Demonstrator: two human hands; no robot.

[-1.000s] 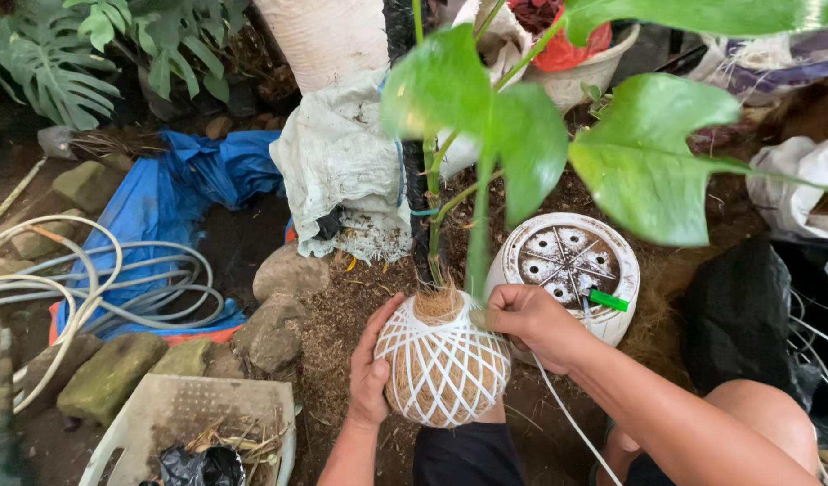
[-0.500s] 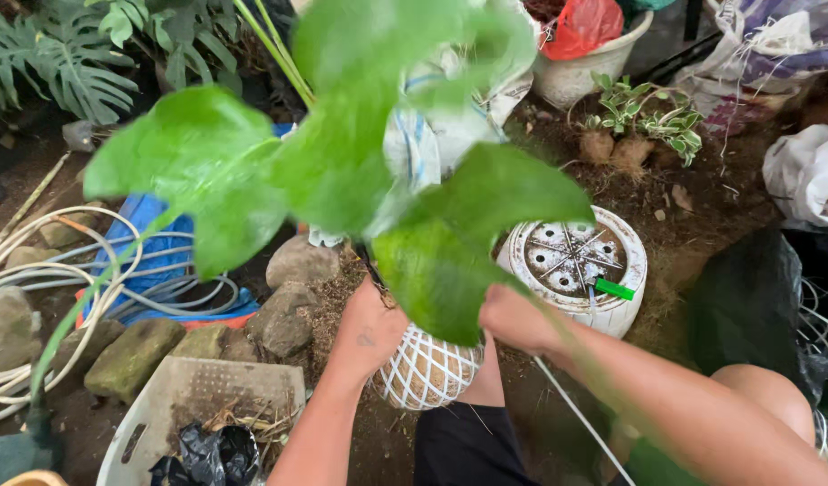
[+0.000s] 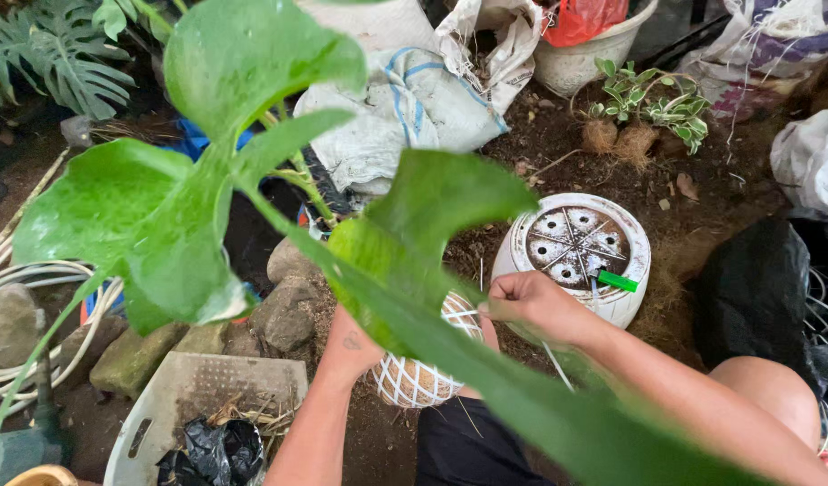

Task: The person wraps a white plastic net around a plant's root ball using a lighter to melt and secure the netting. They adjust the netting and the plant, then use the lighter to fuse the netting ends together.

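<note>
two hands on one string-wrapped root ball (image 3: 414, 378): right hand (image 3: 531, 306) pinches white string (image 3: 463, 315); left hand (image 3: 346, 346), grip hidden by leaves (image 3: 414, 234). one upturned white pot (image 3: 576, 252) just beside; stones (image 3: 283, 306) crowd left.

Wrapped root ball (image 3: 414, 378) between both hands, upturned pot (image 3: 576, 256) behind right.

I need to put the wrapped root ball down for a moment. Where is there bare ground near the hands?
Bare soil lies between the upturned white pot, the small plants and the black bag. Left of the wrapped root ball it is crowded: stones, a grey basket, coiled hose. Big leaves hide the rest.
</note>
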